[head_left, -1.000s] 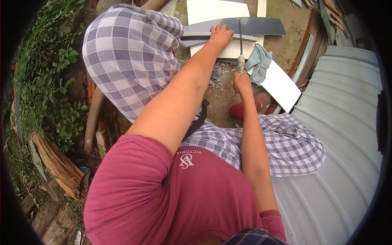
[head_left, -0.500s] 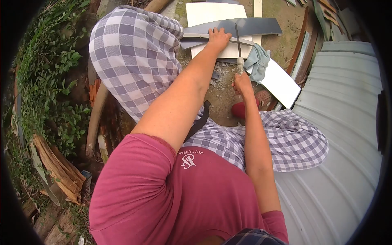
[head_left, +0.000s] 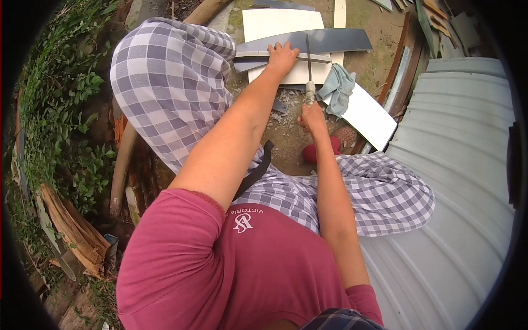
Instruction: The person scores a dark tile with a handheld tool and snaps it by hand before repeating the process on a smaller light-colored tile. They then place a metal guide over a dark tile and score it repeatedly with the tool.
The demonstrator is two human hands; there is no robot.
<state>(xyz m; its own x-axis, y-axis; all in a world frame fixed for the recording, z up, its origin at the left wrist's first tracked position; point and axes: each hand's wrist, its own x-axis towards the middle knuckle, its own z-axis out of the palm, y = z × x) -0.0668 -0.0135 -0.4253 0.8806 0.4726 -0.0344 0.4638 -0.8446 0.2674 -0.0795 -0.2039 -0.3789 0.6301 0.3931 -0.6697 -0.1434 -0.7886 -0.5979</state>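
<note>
My left hand (head_left: 283,59) bears down on a long dark grey panel (head_left: 341,40), its fingers spread and bent over a narrow pale-edged strip (head_left: 253,54) along the near side. In my right hand (head_left: 312,117) is a long narrow-bladed tool (head_left: 309,66), gripped by its pale, knobbly handle. The thin dark blade points away from me and crosses the grey panel just right of my left hand; whether it touches cannot be made out. Beneath lies a white board (head_left: 283,22). A grey-green cloth (head_left: 337,91) is bunched right of the handle.
Another white board (head_left: 368,118) slants between the cloth and ribbed metal sheeting (head_left: 445,165) on the right. Broken bits (head_left: 275,124) litter the ground near a red shoe (head_left: 317,152). Split wood (head_left: 74,231) and leafy plants (head_left: 71,110) are at left.
The whole view has shifted slightly, so hands and boards appear a little further left. Both hands keep their holds, and the blade still lies across the grey panel.
</note>
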